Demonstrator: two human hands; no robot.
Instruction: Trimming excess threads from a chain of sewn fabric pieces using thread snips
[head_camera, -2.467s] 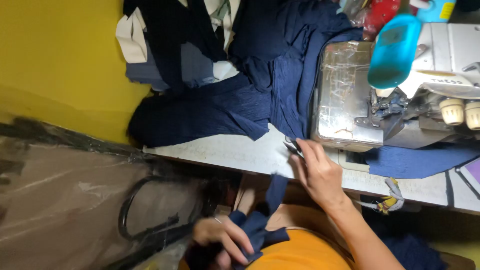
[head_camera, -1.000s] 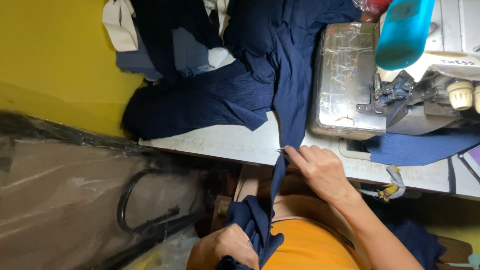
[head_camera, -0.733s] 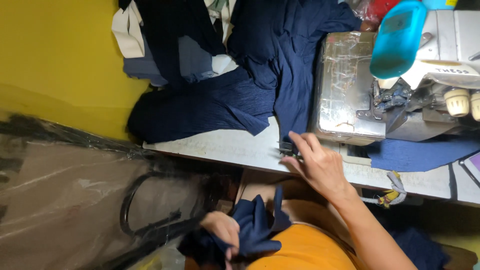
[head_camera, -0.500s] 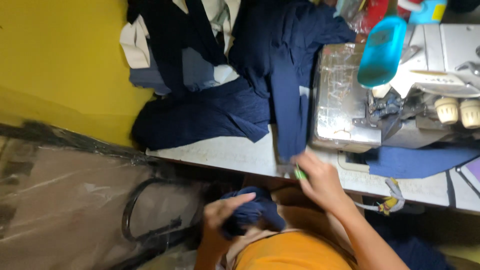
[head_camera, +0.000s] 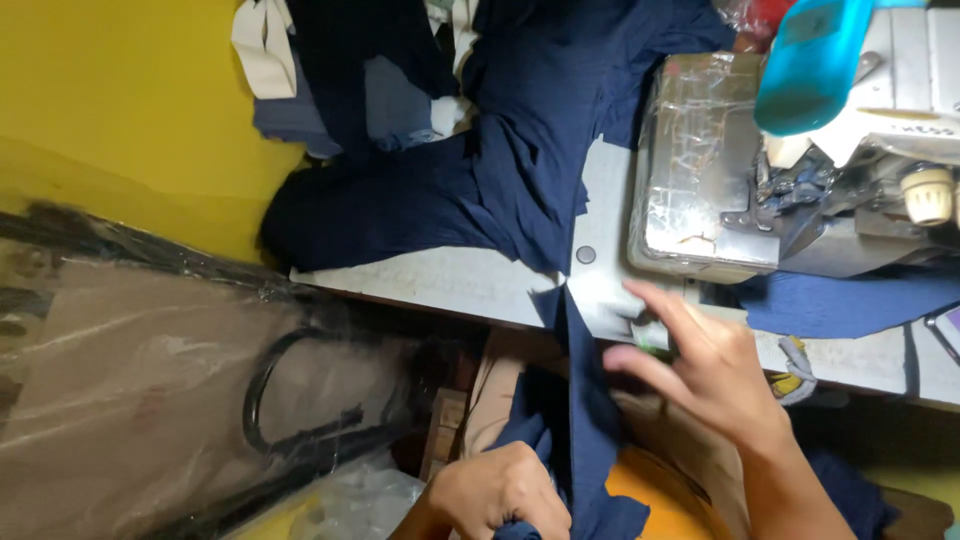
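A long strip of navy blue fabric (head_camera: 578, 400) hangs from the pile of navy cloth (head_camera: 480, 190) on the white table (head_camera: 440, 285) down into my lap. My left hand (head_camera: 495, 495) is closed around the lower end of that strip, near my orange shirt (head_camera: 650, 490). My right hand (head_camera: 705, 370) hovers at the table's front edge with its fingers spread, just right of the strip and below the sewing machine (head_camera: 700, 170). Something small and green shows under the right fingers; I cannot tell what it is.
The grey sewing machine is wrapped in clear plastic, with a turquoise plastic part (head_camera: 810, 65) above it. More blue cloth (head_camera: 850, 300) lies under the machine's right side. A yellow wall (head_camera: 110, 110) and a plastic-covered brown surface (head_camera: 150, 400) fill the left.
The navy cloth has shifted left off the machine's front, baring the table there. My right hand has let go of the strip and spread open. My left hand has dropped lower with the bunched end.
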